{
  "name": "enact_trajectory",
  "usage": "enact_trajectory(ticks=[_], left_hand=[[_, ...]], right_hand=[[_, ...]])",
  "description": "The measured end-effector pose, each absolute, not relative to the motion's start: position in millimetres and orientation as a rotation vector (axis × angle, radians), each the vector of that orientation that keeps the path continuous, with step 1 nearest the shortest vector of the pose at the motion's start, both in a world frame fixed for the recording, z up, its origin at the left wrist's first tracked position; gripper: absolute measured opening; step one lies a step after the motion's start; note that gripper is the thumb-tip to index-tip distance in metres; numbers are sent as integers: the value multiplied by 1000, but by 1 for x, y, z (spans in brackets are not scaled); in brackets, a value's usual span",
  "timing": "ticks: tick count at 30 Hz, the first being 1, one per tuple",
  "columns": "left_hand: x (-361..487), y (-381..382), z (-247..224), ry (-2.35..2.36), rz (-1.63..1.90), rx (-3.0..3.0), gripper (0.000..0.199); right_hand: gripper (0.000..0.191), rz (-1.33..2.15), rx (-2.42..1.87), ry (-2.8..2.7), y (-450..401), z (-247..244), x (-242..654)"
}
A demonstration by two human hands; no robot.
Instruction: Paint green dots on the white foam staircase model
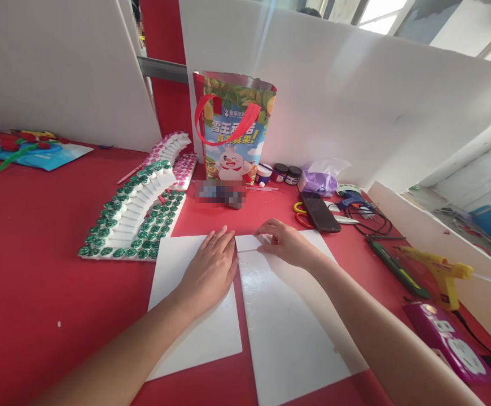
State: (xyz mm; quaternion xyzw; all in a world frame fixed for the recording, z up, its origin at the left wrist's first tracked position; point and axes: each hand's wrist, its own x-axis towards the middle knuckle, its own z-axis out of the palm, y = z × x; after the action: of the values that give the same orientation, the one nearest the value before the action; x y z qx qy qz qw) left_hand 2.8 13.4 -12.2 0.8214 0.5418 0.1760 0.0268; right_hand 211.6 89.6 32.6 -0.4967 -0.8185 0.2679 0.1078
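Observation:
Two white foam boards lie side by side on the red table, a narrow gap between them. My left hand (214, 262) rests flat on the left board (194, 338), fingers stretched out along its inner edge. At the far end of the right board (296, 332), my right hand (285, 242) has its fingers bent, with thumb and forefinger closed about a narrow white strip (248, 243). That strip lies across the board's far edge and reaches toward my left fingertips. Part of it is hidden under my right hand.
Left stands a curved piece with green rosettes (137, 217), a pink one (184, 169) behind. A printed bag (235, 129), paint jars (285, 173) and tissue pack (319, 180) line the back. Right are a phone (319, 211), scissors (300, 214), green cutter (398, 268) and yellow glue gun (440, 268).

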Motion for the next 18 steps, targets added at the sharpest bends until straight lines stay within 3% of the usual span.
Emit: enact_trajectory(ticks=[18], left_hand=[[4,14,-14,1684,498,2652,42]], right_hand=[[29,743,-1481,-2453,88,31,210]])
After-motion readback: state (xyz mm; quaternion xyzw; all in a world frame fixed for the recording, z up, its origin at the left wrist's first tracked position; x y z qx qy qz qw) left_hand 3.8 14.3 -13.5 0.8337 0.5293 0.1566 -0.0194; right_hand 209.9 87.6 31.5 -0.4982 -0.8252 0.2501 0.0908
